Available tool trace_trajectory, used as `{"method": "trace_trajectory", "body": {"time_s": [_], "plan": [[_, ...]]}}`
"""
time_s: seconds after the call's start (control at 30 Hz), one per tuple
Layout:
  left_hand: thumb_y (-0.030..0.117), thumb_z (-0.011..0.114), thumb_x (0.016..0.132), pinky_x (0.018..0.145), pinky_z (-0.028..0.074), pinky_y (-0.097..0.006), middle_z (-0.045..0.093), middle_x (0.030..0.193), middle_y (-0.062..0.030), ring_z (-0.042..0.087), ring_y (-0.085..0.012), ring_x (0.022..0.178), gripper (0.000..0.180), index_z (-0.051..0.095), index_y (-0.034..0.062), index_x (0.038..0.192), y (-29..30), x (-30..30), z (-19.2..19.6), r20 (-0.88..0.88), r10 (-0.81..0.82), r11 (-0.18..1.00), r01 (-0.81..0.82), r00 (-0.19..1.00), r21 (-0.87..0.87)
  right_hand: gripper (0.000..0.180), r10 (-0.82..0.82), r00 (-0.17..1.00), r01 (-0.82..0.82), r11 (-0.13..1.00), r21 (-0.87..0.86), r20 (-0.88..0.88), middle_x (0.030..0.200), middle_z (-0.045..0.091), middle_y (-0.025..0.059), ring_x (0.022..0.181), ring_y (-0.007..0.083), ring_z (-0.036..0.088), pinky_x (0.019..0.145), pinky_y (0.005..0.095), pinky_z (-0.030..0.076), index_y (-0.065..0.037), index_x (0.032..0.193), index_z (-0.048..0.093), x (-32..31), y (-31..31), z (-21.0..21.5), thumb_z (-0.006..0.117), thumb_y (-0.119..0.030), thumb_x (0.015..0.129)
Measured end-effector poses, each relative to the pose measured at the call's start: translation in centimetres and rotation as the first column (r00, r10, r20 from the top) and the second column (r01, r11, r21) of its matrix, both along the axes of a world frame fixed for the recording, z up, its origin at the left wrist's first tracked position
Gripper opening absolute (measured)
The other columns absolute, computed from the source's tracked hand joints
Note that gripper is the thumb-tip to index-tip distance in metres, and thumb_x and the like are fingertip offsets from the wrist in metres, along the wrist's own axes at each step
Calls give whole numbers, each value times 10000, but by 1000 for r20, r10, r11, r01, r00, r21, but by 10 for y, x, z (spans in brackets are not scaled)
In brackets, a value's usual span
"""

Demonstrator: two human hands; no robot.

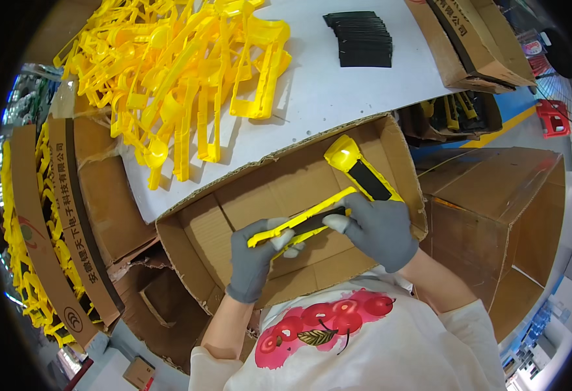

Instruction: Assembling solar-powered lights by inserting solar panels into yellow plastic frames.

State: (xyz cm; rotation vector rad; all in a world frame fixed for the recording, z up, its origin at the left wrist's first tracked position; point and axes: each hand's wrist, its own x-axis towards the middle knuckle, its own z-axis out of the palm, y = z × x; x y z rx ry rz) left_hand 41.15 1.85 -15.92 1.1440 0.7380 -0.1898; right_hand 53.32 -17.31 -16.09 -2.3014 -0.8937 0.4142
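Observation:
Both my hands wear grey gloves with pale fingertips. Between them, above an open cardboard box (247, 195), is a long yellow plastic frame (312, 212) with a black strip (317, 222) along its inside. My left hand (253, 257) grips the frame's left end, thumb on top and fingers underneath. On the other end, my right hand (385, 234) is closed, its thumb pressed against the black strip. A second yellow plastic part (343, 155), with a rounded end and a black panel, lies in the box just beyond my right hand, which partly hides its lower end.
A heap of yellow plastic parts (168, 85) covers the left of the white table (312, 85). Black strips (364, 49) lie overlapped farther right. Cardboard boxes of yellow parts (80, 228) stand at left; another carton (488, 189) stands at right, near a red stool (552, 118).

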Motion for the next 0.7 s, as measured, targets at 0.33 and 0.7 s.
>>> {"method": "trace_trajectory", "body": {"time_s": [0.33, 0.7], "plan": [[8, 685, 829, 630, 559, -274, 685, 847, -159, 674, -191, 703, 250, 629, -88, 1052, 10, -5, 0, 60, -137, 989, 140, 989, -43, 248, -39, 964, 42, 999, 7, -264, 708, 627, 93, 617, 231, 625, 567, 335, 476, -61, 887, 626, -15, -22, 9, 762, -238, 778], [7, 665, 849, 566, 538, -258, 680, 812, -140, 662, -169, 676, 206, 634, -79, 1033, 9, 19, 6, -13, -226, 973, 226, 974, 40, 229, -133, 976, 127, 991, -47, -171, 670, 608, 88, 572, 268, 596, 535, 348, 460, -78, 833, 621, -16, -24, 3, 721, -283, 813]]}}
